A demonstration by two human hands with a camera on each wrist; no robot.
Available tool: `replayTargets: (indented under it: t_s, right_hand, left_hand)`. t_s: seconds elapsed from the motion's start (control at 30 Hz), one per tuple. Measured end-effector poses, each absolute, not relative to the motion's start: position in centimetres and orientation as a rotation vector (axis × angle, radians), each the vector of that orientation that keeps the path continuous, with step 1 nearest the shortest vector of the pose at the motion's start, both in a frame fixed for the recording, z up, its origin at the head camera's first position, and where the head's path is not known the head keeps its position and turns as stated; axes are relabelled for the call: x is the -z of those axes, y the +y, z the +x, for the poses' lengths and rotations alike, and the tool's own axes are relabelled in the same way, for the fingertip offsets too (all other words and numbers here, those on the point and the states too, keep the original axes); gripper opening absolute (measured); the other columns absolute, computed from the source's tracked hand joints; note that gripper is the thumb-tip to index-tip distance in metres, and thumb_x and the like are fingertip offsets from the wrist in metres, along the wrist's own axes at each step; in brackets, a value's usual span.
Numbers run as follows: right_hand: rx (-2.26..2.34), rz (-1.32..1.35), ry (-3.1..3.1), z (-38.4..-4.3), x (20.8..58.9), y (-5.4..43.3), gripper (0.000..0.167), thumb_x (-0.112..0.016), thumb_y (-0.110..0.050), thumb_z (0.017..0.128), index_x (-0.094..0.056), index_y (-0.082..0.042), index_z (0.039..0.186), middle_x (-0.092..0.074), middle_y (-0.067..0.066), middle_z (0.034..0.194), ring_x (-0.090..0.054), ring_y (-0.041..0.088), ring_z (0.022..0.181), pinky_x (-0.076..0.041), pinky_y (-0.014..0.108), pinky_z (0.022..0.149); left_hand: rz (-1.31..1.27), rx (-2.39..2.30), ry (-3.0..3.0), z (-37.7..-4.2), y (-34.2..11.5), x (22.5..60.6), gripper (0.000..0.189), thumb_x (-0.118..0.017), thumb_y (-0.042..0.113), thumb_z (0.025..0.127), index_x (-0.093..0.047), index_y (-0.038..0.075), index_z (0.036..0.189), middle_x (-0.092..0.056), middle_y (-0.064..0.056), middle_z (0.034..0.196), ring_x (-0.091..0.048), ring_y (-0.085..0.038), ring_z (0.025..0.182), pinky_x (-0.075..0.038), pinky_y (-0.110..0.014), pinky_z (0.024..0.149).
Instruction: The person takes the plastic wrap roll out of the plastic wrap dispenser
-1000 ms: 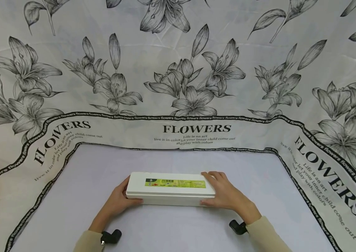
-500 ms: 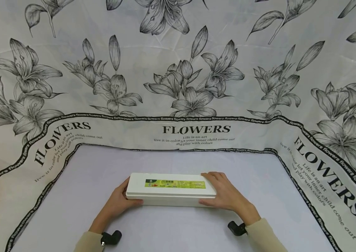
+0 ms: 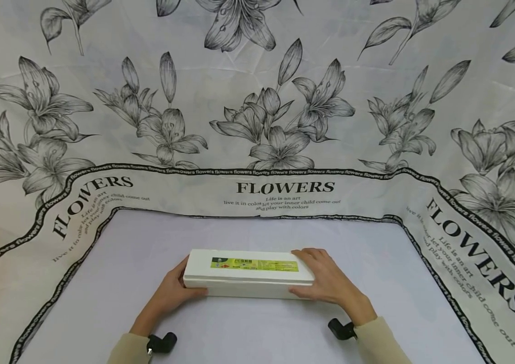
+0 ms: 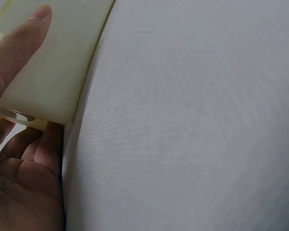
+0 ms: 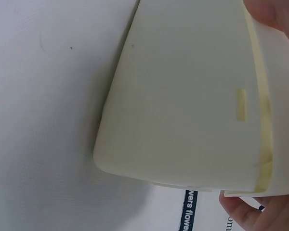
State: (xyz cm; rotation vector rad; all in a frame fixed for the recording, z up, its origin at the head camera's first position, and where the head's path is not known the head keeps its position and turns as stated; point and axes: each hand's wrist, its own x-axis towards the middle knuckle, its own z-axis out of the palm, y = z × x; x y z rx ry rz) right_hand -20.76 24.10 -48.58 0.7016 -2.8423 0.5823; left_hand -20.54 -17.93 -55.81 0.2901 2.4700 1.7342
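A long white cling film box (image 3: 248, 288) with a yellow-green label (image 3: 255, 264) on its lid lies crosswise on the table, before the person. At its left end the left hand (image 3: 173, 288) grips it, thumb along the front face and the other fingers round the end. The right hand (image 3: 328, 280) holds the opposite end, thumb low on the front and fingers over the lid's far corner. In the left wrist view the left thumb (image 4: 21, 48) lies flat on the box wall. A pale yellow strip (image 5: 265, 144) runs along the box beneath the lid in the right wrist view.
White cloth (image 3: 257, 333) covers the table. A curtain (image 3: 257, 101) printed with lilies and the word FLOWERS surrounds it at the back and sides, its black-edged hem (image 3: 257, 217) meeting the tabletop. Black wrist cameras (image 3: 163, 343) sit at the cuffs of the beige sleeves (image 3: 382, 341).
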Motion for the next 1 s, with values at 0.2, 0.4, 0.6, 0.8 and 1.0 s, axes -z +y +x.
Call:
replayTargets:
  t_s: [0.2,0.4,0.6,0.8,1.0]
  right_hand:
    - [-0.636,0.680,-2.842,-20.72,48.45,24.16,0.092,-0.081,-0.065,0.073,-0.057,-0.017,0.147,-0.060,0.016,0.141,-0.055,0.037,0.128,-0.049,0.062,0.103]
    - [-0.640,0.671,-2.832,-20.56,48.49,24.15,0.091,-0.082,-0.064,0.072,-0.058,-0.017,0.146,-0.061,0.015,0.140,-0.055,0.037,0.127,-0.049,0.061,0.102]
    - [-0.632,0.665,-2.812,-20.58,48.49,24.14,0.090,-0.082,-0.064,0.073,-0.058,-0.018,0.146,-0.061,0.013,0.138,-0.056,0.036,0.126,-0.050,0.059,0.101]
    - [-0.631,0.641,-2.780,-20.87,47.88,24.45,0.089,-0.085,-0.060,0.072,-0.058,-0.017,0.146,-0.062,0.013,0.137,-0.055,0.037,0.126,-0.049,0.059,0.102]
    - [-0.632,0.601,-2.787,-21.07,47.66,25.00,0.090,-0.084,-0.062,0.073,-0.057,-0.017,0.147,-0.061,0.013,0.139,-0.054,0.037,0.128,-0.048,0.060,0.102]
  left_hand:
    - [0.297,-1.718,2.478,-20.39,-17.85,56.02,0.117,-0.095,0.032,0.074,-0.023,0.014,0.165,-0.043,-0.011,0.162,-0.050,-0.029,0.142,-0.047,-0.026,0.110]
    - [0.297,-1.726,2.473,-20.33,-17.84,55.99,0.118,-0.095,0.033,0.074,-0.022,0.014,0.165,-0.039,-0.011,0.164,-0.047,-0.030,0.145,-0.046,-0.037,0.114]
    - [0.286,-1.704,2.486,-20.40,-17.86,56.04,0.119,-0.095,0.034,0.073,-0.022,0.012,0.165,-0.039,-0.012,0.164,-0.044,-0.030,0.148,-0.042,-0.039,0.117]
    - [0.273,-1.757,2.434,-20.58,-17.78,56.14,0.120,-0.095,0.028,0.073,-0.021,0.011,0.165,-0.038,-0.013,0.164,-0.044,-0.032,0.147,-0.044,-0.035,0.115]
    - [0.266,-1.791,2.393,-20.66,-17.83,56.11,0.119,-0.095,0.024,0.073,-0.021,0.013,0.165,-0.038,-0.013,0.164,-0.047,-0.034,0.145,-0.048,-0.031,0.111]
